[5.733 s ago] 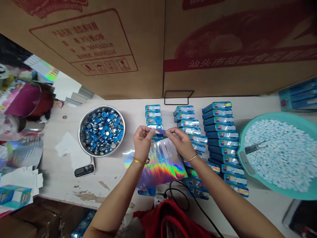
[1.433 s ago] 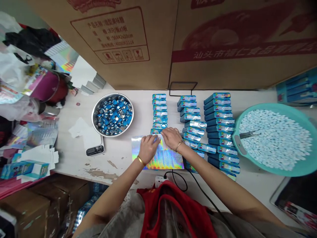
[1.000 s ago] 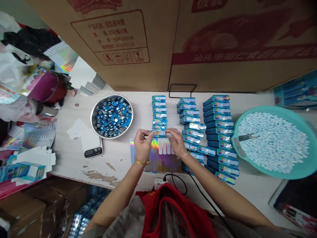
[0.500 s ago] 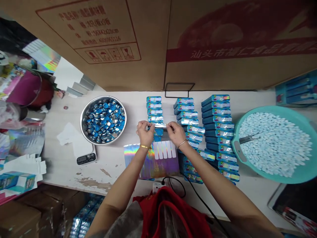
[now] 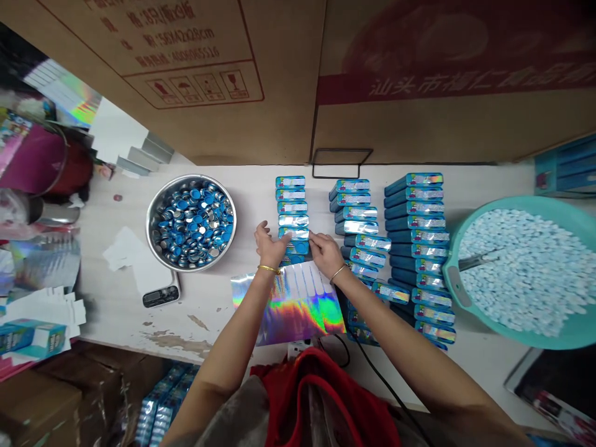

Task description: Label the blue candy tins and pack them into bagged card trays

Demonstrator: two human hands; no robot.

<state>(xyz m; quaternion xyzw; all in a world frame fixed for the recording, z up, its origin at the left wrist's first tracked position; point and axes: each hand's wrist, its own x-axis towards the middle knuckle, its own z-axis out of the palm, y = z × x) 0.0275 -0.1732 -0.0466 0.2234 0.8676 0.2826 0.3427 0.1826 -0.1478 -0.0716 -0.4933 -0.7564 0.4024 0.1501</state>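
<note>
A shiny sticker strip (image 5: 296,233) lies along the top of a small blue box (image 5: 293,247) in the middle row. My left hand (image 5: 271,249), with a gold bracelet, has its thumb on the strip's left end and its other fingers spread to the side. At the strip's right end, the fingertips of my right hand (image 5: 326,253) are pinched together against its edge. Several similar boxes (image 5: 291,195) stand behind in the same row, with strips on top. Below my hands lies a holographic sticker sheet (image 5: 298,313) with white gaps along its upper part.
A steel bowl (image 5: 149,239) of blue-and-silver caps is on the left, beside a white scale (image 5: 161,296). Rows of blue boxes (image 5: 426,237) stand right. A turquoise basin (image 5: 459,292) holds small pale pieces and tongs (image 5: 479,258). Large cartons (image 5: 261,139) wall the back.
The strip held between both hands has come down onto the box. My left fingers have opened away from it, the thumb staying on. The view has shifted slightly.
</note>
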